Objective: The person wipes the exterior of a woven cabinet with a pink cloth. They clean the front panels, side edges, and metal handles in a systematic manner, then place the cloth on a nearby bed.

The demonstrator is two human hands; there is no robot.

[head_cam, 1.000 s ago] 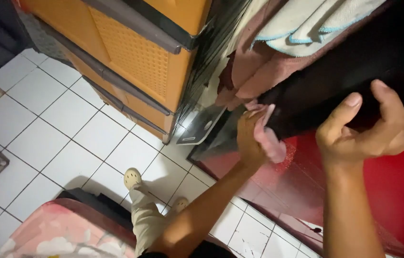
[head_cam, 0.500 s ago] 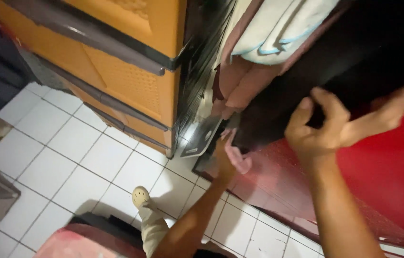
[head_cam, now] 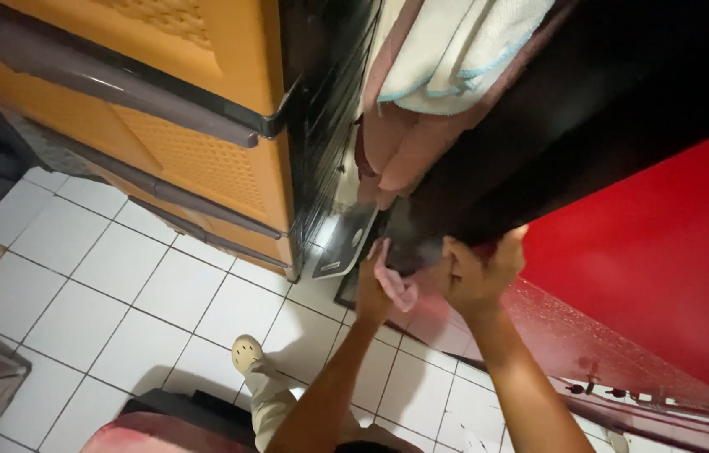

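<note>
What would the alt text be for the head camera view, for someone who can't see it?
Looking down, the left hand holds a pink cloth against the lower corner of a red and black appliance, with the right hand gripping beside it. An orange drawer unit stands on the white tiled floor.

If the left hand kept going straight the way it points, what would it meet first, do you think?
The left hand, holding a pink cloth, points up toward the dark edge above the red panel. It would probably meet that edge first, though depth is unclear.
</note>
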